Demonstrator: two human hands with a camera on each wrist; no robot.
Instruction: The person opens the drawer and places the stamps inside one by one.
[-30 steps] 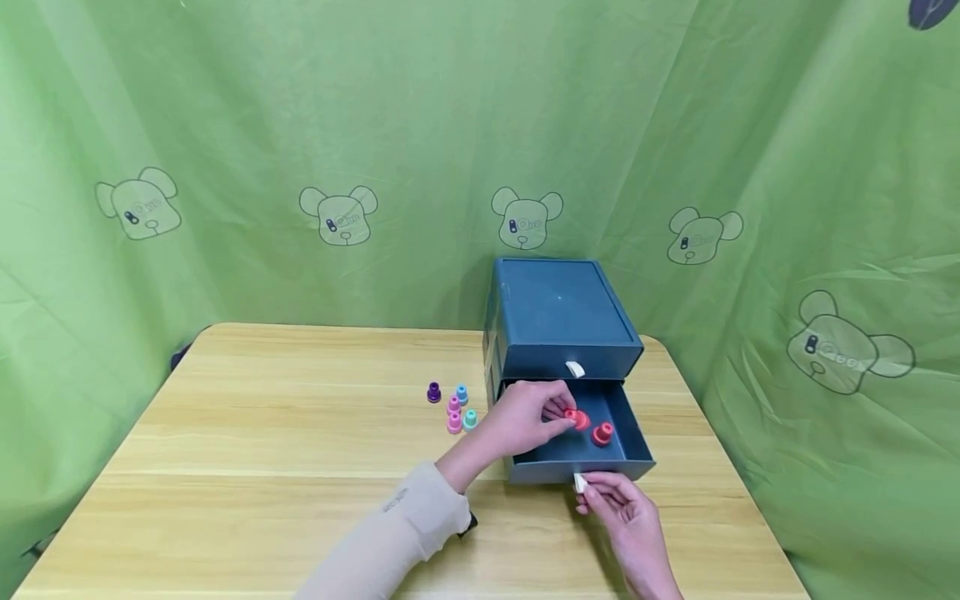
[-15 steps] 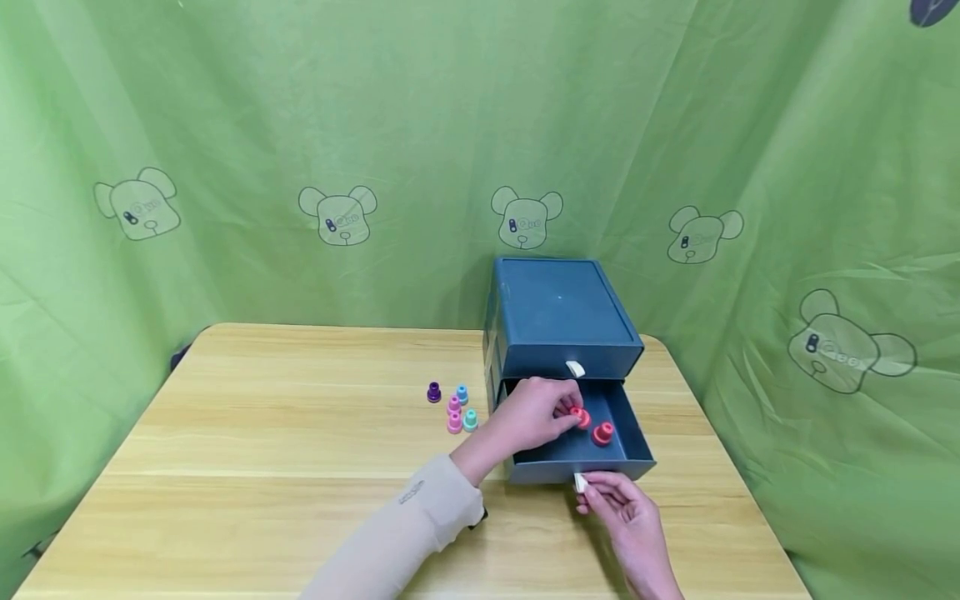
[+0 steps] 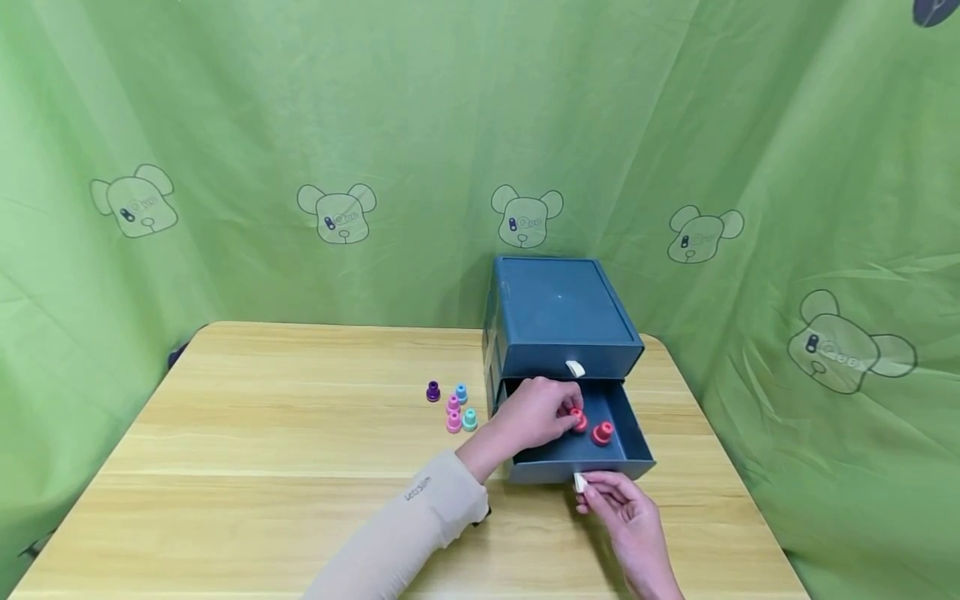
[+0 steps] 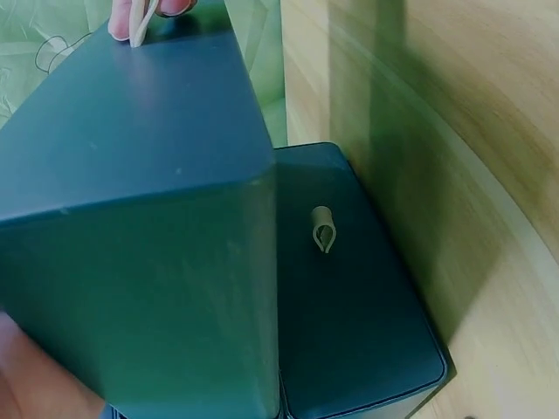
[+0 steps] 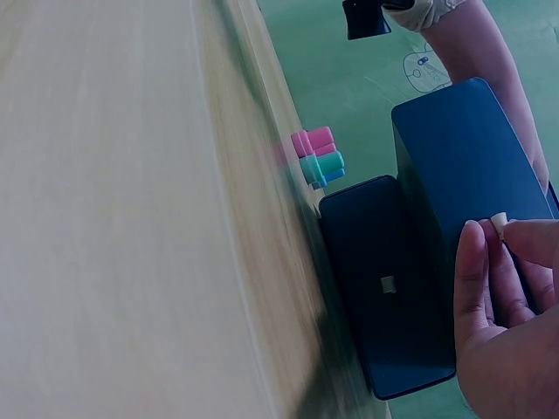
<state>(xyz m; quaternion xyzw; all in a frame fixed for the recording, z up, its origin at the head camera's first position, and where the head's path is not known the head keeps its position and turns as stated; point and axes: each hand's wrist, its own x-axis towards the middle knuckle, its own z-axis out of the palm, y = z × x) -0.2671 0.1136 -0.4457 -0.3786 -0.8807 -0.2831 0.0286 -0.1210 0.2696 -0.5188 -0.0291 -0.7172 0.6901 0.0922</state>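
Observation:
In the head view my left hand (image 3: 534,412) reaches into the pulled-out dark blue drawer (image 3: 573,472). Thumb and fingers pinch a small red peg-like piece (image 3: 578,420), with a wide base and narrower top, low inside the drawer. Just right of it stands a second red piece (image 3: 602,433) of the same shape. My right hand (image 3: 628,525) pinches the white pull tab (image 3: 581,483) on the drawer's front, which also shows in the right wrist view. Only part of my left hand (image 4: 39,375) appears in the left wrist view; the drawer wall hides its fingertips.
The blue drawer cabinet (image 3: 566,300) stands at the table's back right, its upper drawer pushed in. Left of it on the wooden table (image 3: 300,433) are a purple piece (image 3: 433,392), a blue one (image 3: 461,393), a teal one (image 3: 469,419) and pink ones (image 3: 453,422).
My left hand and sleeve have shifted slightly right. The red piece at its fingertips has changed its tilt. My right hand stays on the tab, and the drawer has not moved.

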